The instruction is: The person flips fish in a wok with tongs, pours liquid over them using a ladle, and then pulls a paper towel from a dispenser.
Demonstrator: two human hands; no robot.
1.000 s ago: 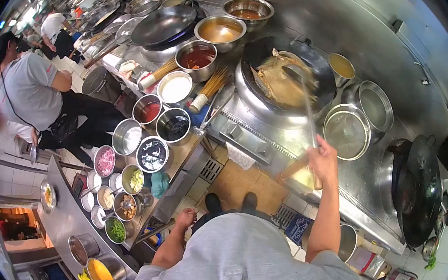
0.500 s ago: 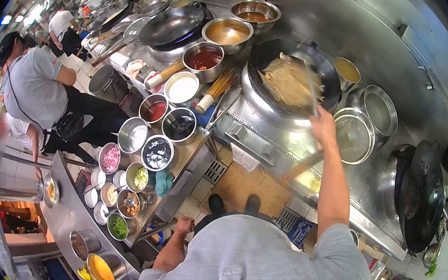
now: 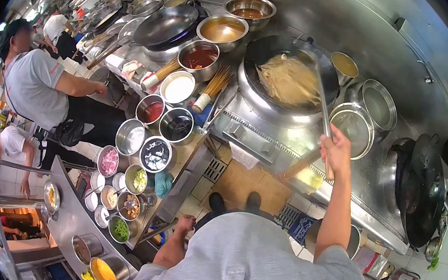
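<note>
My right hand (image 3: 337, 149) grips the long handle of a metal ladle (image 3: 321, 98) whose far end reaches into a black wok (image 3: 289, 75) holding a pale yellow mass of noodles (image 3: 288, 80). My left hand (image 3: 187, 223) hangs low by my hip, near the edge of the steel counter (image 3: 66, 216), fingers curled with nothing visible in them. A wooden handle (image 3: 299, 165) pokes out below the stove front, just left of my right hand.
Steel bowls of sauces (image 3: 199, 57), broth (image 3: 223, 29) and chopped ingredients (image 3: 132, 178) crowd the left side. A second wok (image 3: 165, 23) sits at the back left, another dark wok (image 3: 420, 190) at the right. Other people in grey shirts (image 3: 34, 88) stand at the left.
My right hand has pulled back toward me and to the right with the ladle. The noodles have settled in the wok. The person at the left has straightened up.
</note>
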